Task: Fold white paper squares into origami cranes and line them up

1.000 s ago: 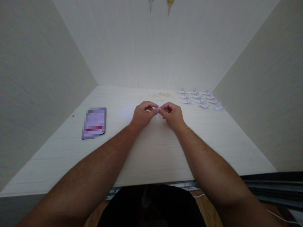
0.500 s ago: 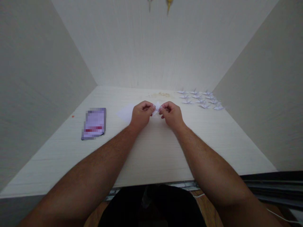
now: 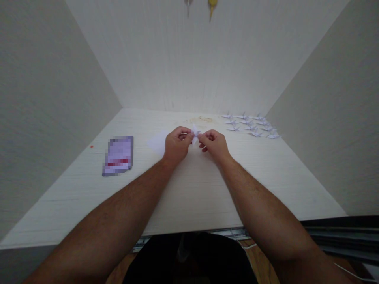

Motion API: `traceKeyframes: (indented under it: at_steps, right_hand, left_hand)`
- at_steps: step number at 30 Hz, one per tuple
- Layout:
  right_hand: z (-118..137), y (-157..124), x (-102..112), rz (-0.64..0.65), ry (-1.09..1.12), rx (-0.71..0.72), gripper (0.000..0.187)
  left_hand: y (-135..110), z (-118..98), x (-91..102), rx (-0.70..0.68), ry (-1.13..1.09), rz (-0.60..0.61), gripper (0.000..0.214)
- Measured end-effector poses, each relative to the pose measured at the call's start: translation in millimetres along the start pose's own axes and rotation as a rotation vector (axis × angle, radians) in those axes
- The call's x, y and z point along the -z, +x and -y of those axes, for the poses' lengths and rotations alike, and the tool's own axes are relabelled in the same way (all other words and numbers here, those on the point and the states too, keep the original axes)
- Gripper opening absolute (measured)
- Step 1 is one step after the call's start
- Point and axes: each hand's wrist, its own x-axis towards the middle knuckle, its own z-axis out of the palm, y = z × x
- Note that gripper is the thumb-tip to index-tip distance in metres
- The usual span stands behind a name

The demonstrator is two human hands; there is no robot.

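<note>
Between my hands is a small piece of folded white paper (image 3: 195,132), its pointed ends sticking up and down past my fingers. My left hand (image 3: 178,142) pinches its left side between thumb and index finger. From the right, my right hand (image 3: 213,142) pinches the other side, its lower fingers loosely curled. Fingertips cover much of the paper, so its exact folds are hidden. White paper sheets (image 3: 156,142) lie on the table just left of my left hand, partly behind it. Several folded white paper cranes (image 3: 251,127) stand in rows at the back right.
The white table (image 3: 195,189) is boxed in by walls at the back and both sides. A tablet or phone with a blurred screen (image 3: 119,154) lies on the left. Near the back wall is a brownish patch (image 3: 203,119). Two keys, one yellow (image 3: 211,6), show at the top.
My right hand has shifted slightly down and its fingers have loosened a little. The paper's pointed end now shows more above my fingertips. The view has tilted very slightly.
</note>
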Motion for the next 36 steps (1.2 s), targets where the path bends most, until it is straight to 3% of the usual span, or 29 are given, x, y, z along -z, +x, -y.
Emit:
traceKeyframes:
  at_steps: [3, 5, 9, 13, 17, 27, 36]
  right_hand:
    - [1.7, -1.3, -1.3, 0.071, -0.019, -0.083, 0.036]
    - [0.7, -0.6, -2.2, 0.008, -0.019, -0.073, 0.033]
    - [-2.9, 1.9, -1.5, -0.124, -0.004, 0.124, 0.035]
    - [-2.8, 1.4, 1.0, -0.013, -0.11, 0.272, 0.023]
    - [-2.2, 0.1, 2.3, -0.017, -0.254, 0.343, 0.012]
    - [-2.9, -0.3, 2.9, -0.017, -0.282, 0.32, 0.011]
    - [-3.5, -1.9, 2.1, -0.022, -0.228, 0.28, 0.006]
  left_hand:
    - [-1.1, 1.5, -1.5, -0.037, 0.043, -0.014, 0.008]
    - [-2.1, 2.4, -2.5, -0.047, 0.068, 0.009, 0.009]
    - [-3.1, 1.1, -2.1, -0.039, 0.074, 0.049, 0.009]
    - [-2.0, -0.2, 1.0, -0.055, 0.141, 0.055, 0.006]
    - [-1.3, 2.2, 2.6, -0.121, 0.205, 0.089, 0.007]
    - [-2.3, 3.0, 2.9, -0.15, 0.176, 0.131, 0.009]
    - [-1.3, -0.6, -0.9, 0.029, -0.076, 0.074, 0.009]
